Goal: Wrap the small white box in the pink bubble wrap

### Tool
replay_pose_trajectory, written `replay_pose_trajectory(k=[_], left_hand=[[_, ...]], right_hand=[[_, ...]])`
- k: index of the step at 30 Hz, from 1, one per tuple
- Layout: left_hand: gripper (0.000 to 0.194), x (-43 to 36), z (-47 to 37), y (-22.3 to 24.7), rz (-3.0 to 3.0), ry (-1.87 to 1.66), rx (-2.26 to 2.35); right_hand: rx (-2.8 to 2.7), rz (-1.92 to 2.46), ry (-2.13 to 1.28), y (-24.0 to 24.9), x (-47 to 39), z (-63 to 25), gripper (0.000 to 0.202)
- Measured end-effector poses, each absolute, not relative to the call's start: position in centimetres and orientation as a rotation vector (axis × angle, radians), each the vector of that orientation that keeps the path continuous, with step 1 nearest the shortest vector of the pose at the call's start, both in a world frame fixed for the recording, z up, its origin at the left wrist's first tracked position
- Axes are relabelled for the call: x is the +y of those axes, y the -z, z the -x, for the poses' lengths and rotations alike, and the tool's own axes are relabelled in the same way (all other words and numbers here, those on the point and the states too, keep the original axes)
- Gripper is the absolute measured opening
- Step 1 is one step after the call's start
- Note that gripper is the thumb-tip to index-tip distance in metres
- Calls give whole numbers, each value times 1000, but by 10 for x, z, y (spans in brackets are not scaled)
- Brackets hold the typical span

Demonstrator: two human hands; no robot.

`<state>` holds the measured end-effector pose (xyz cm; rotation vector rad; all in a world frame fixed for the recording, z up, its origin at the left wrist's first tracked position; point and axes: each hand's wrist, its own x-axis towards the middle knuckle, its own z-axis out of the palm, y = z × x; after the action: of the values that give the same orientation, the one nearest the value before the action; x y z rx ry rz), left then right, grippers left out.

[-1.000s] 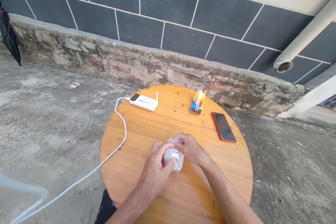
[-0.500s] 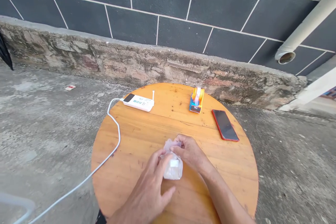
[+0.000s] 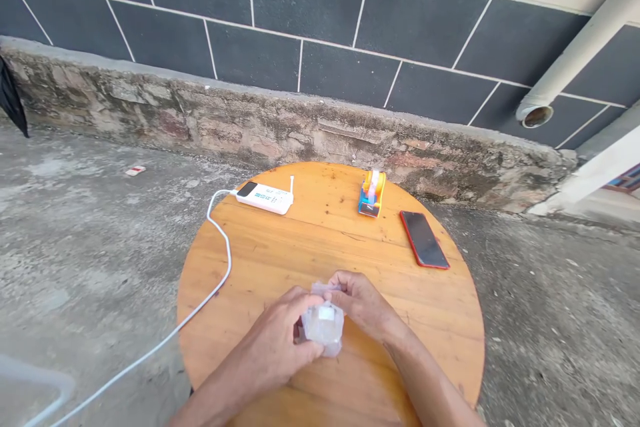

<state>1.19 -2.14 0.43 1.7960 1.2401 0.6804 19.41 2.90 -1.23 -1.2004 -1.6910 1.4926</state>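
Observation:
A small clear plastic package (image 3: 324, 325) with a white patch on top is between my hands, near the front middle of the round wooden table. My left hand (image 3: 287, 333) grips its left side, with the thumb at the lower edge and the fingers at the upper edge. At the package's far right side, my right hand (image 3: 353, 297) pinches the thin, crinkled plastic. The fingertips of both hands are close together. What lies inside the plastic is too blurred to tell.
On the wooden table (image 3: 280, 247) stand a white power bank (image 3: 265, 197) with a long white cable, a yellow and blue tape dispenser (image 3: 371, 193) and a red-edged phone (image 3: 425, 239). A stone-based wall lies behind.
My left hand has closed around the package, its thumb now against the lower edge. The package has tilted and moved slightly left, and my right hand still pinches the plastic.

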Motion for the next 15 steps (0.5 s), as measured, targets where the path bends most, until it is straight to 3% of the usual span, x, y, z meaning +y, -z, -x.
replay_pose_trajectory(k=[9,15], left_hand=[[27,-8,-10,-10,-1742,-627,1234],[31,-1,-10,-9,-1709,-635,1214]], right_hand=[[-1490,1146,-1592,13,25,-194,35],[-1457,1064,-1688,6,20,-203,35]])
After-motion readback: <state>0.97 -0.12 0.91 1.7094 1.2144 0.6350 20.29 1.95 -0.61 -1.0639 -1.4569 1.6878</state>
